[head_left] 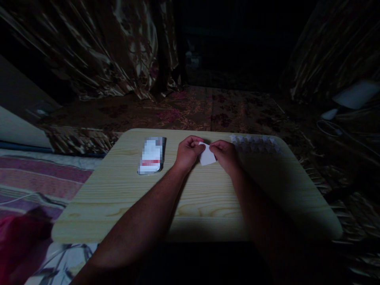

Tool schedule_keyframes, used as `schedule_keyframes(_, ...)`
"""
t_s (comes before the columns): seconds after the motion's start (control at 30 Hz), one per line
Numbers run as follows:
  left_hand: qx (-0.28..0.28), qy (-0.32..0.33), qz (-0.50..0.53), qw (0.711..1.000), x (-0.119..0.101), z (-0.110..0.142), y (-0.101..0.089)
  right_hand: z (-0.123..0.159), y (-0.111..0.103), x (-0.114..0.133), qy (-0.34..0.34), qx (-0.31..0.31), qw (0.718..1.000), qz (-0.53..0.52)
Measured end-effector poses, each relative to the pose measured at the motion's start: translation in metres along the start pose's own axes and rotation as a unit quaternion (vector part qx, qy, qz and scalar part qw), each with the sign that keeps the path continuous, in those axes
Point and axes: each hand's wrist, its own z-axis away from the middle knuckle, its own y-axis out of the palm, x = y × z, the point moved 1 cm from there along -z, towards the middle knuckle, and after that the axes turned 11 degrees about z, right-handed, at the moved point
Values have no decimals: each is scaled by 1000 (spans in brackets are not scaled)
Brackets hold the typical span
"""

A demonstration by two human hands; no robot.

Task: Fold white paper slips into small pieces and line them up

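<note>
Between my two hands is a small white piece of paper, held just above the table. My left hand pinches its upper left edge between thumb and fingers. On the other side, my right hand grips the upper right edge, thumb on top. The fingers behind the paper are partly hidden. Past my right hand, several small folded paper pieces stand in two rows at the table's far right; dim light blurs their exact shape.
The light wooden table has rounded corners. A phone with a lit, pixelated screen lies on its left part. A striped bedspread is at the left, patterned curtains hang behind, and a white lamp is at the right.
</note>
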Motion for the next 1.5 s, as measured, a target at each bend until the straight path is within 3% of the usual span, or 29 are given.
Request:
schedule_keyframes(0.4, 4, 5, -35, 999, 0, 2, 2, -1, 3, -7, -12, 0, 999, 37)
schedule_keyframes(0.83, -18, 2, -33, 999, -1, 2, 3, -2, 4, -11, -10, 35, 999, 10)
schedule_keyframes(1.5, 2, 6, -58, 998, 0, 2, 3, -2, 2, -10, -17, 22, 999, 27)
